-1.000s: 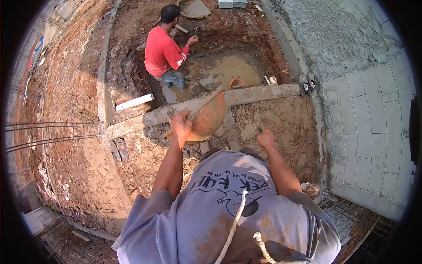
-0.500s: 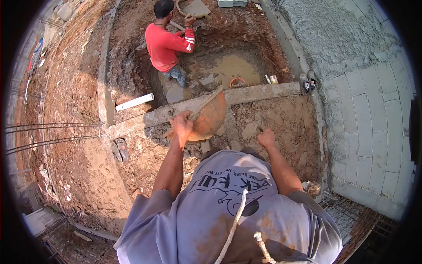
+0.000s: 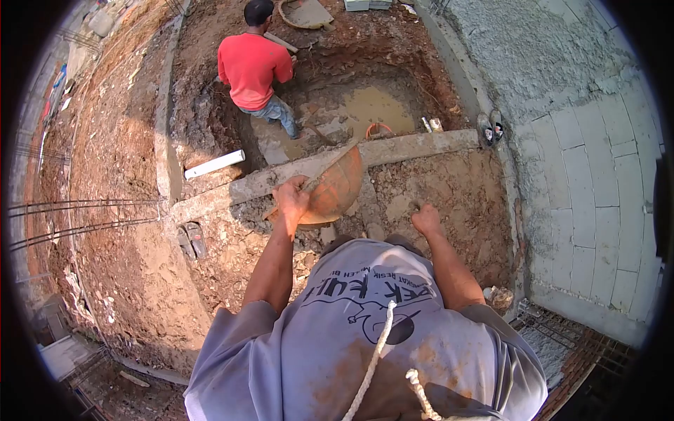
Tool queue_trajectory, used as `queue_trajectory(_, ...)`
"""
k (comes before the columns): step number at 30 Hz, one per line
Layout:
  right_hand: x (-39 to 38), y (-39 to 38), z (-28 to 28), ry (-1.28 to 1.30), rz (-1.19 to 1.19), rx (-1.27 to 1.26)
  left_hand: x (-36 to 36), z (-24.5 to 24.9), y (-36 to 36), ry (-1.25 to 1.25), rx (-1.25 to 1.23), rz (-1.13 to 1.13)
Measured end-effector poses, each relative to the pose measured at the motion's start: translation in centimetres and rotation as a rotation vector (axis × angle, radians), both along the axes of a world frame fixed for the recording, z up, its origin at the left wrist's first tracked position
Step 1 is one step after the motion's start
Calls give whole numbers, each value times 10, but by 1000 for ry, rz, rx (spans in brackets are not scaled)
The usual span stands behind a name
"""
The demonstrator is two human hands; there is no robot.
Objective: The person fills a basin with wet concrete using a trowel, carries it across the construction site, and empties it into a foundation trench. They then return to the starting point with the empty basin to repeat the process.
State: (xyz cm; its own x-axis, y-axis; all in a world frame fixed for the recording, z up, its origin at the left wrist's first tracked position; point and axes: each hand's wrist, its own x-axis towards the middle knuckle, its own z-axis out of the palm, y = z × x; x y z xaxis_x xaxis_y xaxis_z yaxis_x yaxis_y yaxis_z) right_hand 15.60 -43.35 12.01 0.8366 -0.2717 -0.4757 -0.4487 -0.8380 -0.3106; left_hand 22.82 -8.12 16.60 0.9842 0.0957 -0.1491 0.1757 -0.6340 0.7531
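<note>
My left hand (image 3: 291,199) grips the rim of a mud-stained orange basin (image 3: 338,188), which is tipped up on its side against the concrete beam (image 3: 421,148). Its curved face is turned toward the right. Off to the right, my right hand (image 3: 426,219) hangs over the muddy ground with its fingers curled closed. A small dark bit shows at those fingertips, too small to name.
Beyond the beam, a person in a red shirt (image 3: 254,67) stands in a pit with muddy water (image 3: 378,111). Near the pit lie a white pipe (image 3: 215,164) and another basin (image 3: 306,12). Sandals (image 3: 191,240) rest at left, more footwear (image 3: 491,130) at right. A block wall (image 3: 583,175) borders the right.
The person in red has turned away, shifted slightly left and lowered the raised arm from near the far basin. My hands and the basin have hardly moved.
</note>
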Motion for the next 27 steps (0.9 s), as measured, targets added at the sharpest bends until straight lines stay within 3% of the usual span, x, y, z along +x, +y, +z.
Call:
queue_trajectory(20,-11,-5,-21,17,-76,10,-2,-2,-5,-22,-39,4)
queue_trajectory(27,-11,6,6,29,-93,-11,-3,-3,-3,-3,-40,-9)
